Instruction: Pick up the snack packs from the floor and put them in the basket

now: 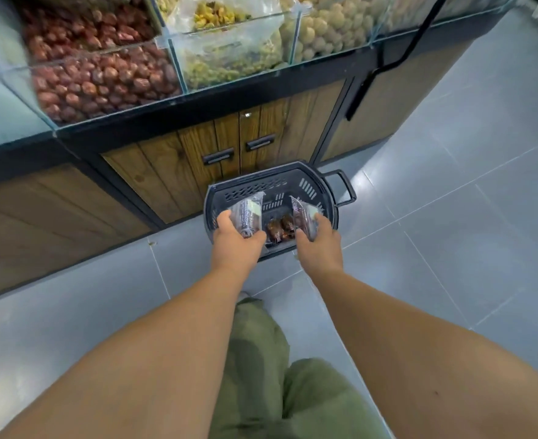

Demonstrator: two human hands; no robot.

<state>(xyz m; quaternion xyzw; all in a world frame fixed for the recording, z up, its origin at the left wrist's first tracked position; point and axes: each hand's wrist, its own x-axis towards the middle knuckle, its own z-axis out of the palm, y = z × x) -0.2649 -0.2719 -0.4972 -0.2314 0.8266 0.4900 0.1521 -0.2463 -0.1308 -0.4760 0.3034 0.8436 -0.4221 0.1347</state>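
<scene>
A dark plastic basket stands on the floor against a wooden counter. My left hand grips a clear snack pack with dark contents over the basket's left side. My right hand grips a second snack pack over the basket's right side. Between my hands, at least one more pack of brown snacks lies on the basket's bottom. Both arms reach forward and down from the lower edge of the view.
A counter with wooden cabinet doors rises just behind the basket, topped with glass bins of dried fruit and nuts. Grey tiled floor spreads to the right and in front. My green trouser legs are below.
</scene>
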